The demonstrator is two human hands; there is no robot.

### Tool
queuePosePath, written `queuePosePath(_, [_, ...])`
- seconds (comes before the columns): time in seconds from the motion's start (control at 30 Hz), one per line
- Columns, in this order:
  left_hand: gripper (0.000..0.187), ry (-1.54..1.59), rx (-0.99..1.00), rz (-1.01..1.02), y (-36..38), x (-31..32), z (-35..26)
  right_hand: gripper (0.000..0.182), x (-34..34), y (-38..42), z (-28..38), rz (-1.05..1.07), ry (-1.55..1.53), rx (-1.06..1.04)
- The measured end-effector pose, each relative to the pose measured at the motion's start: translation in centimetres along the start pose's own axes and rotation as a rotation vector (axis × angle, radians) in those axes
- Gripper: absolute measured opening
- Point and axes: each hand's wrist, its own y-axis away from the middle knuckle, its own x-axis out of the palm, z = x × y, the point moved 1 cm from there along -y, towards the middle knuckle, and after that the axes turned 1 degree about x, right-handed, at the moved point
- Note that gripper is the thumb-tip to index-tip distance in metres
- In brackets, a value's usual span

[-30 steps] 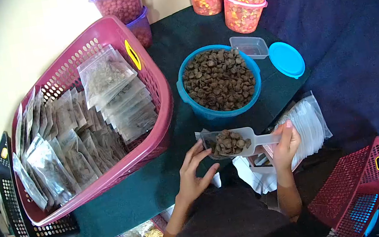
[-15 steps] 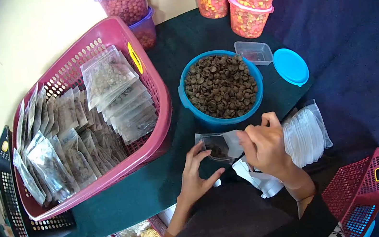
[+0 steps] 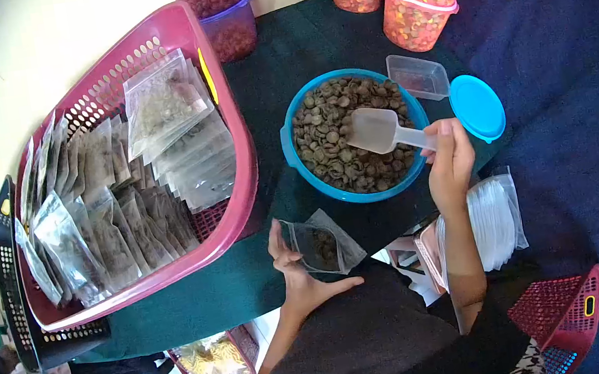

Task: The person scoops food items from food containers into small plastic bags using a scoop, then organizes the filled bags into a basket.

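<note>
My right hand (image 3: 453, 158) grips the handle of a translucent plastic scoop (image 3: 376, 130). Its blade rests over dark brown, curled chocolate-coloured flakes (image 3: 341, 154) that fill a round blue tub (image 3: 289, 148). Below the tub, a clear zip pouch (image 3: 338, 241) stands with its mouth open and some brown flakes inside. The fingers of my left hand (image 3: 297, 275) hold the pouch's left side, while the thumb stretches away from it. Part of those fingers is hidden by the plastic.
On my left, a maroon basket (image 3: 244, 225) holds many filled pouches (image 3: 104, 237). A clear container (image 3: 418, 76) and a blue lid (image 3: 477, 107) lie right of the tub. Empty pouches (image 3: 494, 225) are stacked at right. Pink-lidded tubs (image 3: 417, 17) and a purple-lidded tub (image 3: 228, 32) stand behind.
My right hand with the scoop has moved from the pouch up to the flakes in the tub. The pouch has shifted slightly left with my left hand. The view has shifted slightly.
</note>
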Motion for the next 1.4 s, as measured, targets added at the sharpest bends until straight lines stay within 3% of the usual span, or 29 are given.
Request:
queuePosePath(0.23, [0.093, 0.054, 0.022, -0.157, 0.8, 1.5, 1.4, 0.025, 0.3, 0.1, -4.1, -0.139, -0.214, 0.133])
queuePosePath(0.3, [0.093, 0.068, -0.01, -0.153, 0.8, 1.0, 1.2, 0.022, 0.6, -0.3, -4.6, -0.063, 0.069, -0.058])
queuePosePath(0.37, [0.092, 0.087, -0.037, -0.121, 0.9, 0.1, 0.7, 0.019, 0.5, 0.1, -5.3, -0.033, 0.066, -0.016])
queuePosePath(0.43, [0.092, 0.066, -0.047, -0.099, 1.3, -1.0, 0.6, 0.017, 0.5, 0.2, -4.7, 0.01, 0.314, -0.088])
queuePosePath(0.57, [0.092, 0.076, -0.162, -0.108, 2.4, -2.8, 0.6, 0.017, 0.5, 0.3, -5.4, 0.045, 0.239, -0.056])
queuePosePath(0.7, [0.09, 0.071, -0.175, -0.135, 3.5, -4.6, 1.4, 0.018, 0.2, 0.4, -4.6, -0.031, 0.24, -0.205])
queuePosePath(0.77, [0.089, 0.046, -0.18, -0.144, 3.6, -5.2, 1.3, 0.018, -0.4, 0.9, -4.0, -0.18, 0.159, -0.263])
queuePosePath(0.9, [0.1, 0.047, -0.185, -0.14, 4.2, -5.5, 1.6, 0.011, -2.5, 1.7, -6.8, -0.302, 0.032, -0.041])
queuePosePath(1.03, [0.118, 0.002, -0.137, -0.206, 4.4, -4.9, 2.0, 0.01, -4.7, 4.5, -15.0, 0.263, 0.505, 0.198])
queuePosePath(1.07, [0.122, 0.023, -0.15, -0.2, 4.3, -4.7, 1.7, 0.014, -4.8, 6.1, -16.1, 0.322, 0.555, 0.192])
queuePosePath(1.27, [0.126, 0.079, -0.134, -0.138, 4.6, -5.0, 2.0, 0.016, -3.4, 11.4, -17.5, 0.149, 0.502, 0.197])
queuePosePath(1.4, [0.12, 0.123, -0.119, -0.111, 4.8, -5.2, 2.7, 0.013, -3.4, 11.5, -17.9, 0.156, 0.558, 0.123])
